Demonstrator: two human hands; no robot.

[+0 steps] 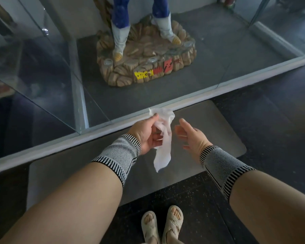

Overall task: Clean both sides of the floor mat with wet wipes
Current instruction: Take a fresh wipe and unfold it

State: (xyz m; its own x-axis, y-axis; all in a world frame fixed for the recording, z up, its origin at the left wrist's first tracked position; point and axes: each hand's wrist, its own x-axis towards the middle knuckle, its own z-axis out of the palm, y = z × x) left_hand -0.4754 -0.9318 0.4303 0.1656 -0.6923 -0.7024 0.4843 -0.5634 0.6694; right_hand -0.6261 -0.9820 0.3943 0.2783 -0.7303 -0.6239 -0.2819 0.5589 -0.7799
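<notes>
I saw a crumpled white wet wipe (163, 136) above the pale grey rounded floor mat (209, 131); beside it, black-and-white striped, grey knit wristbands (121, 154); beyond it, a brown rock-textured figurine base (146, 62) lettered yellow and red.

— Where is the camera sitting?
— On my head, looking steeply down and forward past my forearms at the floor mat (218, 127).
— How near?
— Standing height; my sandalled feet (162, 224) are showing at the bottom edge.

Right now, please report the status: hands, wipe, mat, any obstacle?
Left hand shut on white wet wipe, wipe hanging. Right hand open, empty. Grey rounded floor mat flat, untouched. Nothing lying on mat.
</notes>
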